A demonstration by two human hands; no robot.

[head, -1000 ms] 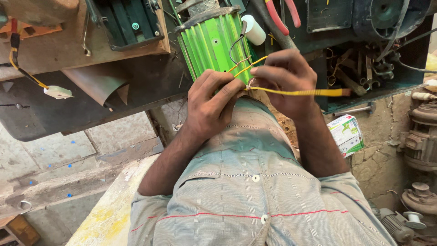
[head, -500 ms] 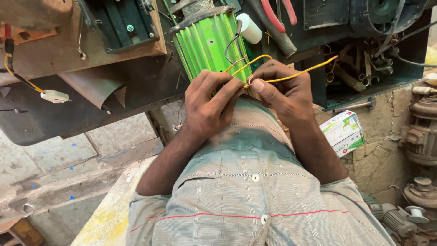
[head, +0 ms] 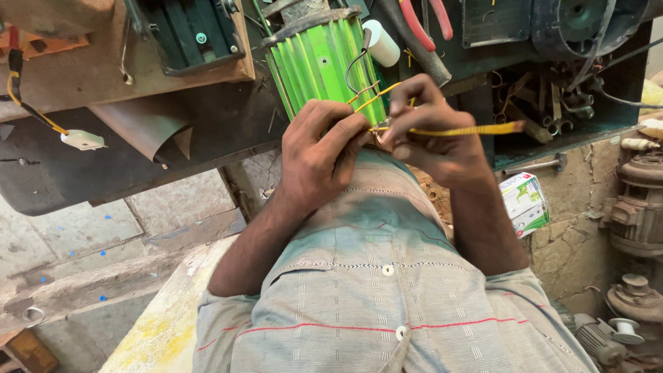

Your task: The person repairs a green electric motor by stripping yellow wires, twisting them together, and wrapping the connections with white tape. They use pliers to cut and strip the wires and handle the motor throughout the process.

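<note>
Pinching the yellow wire [head: 442, 130] between both my left hand [head: 319, 157] and right hand [head: 431, 135], just below the green motor [head: 319, 62], I am keeping it taut so the bared ends are twisting together tightly.

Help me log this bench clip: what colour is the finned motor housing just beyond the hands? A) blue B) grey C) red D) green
D: the ribbed motor on the bench is bright green, right above the left hand and right hand working yellow wires.
</note>
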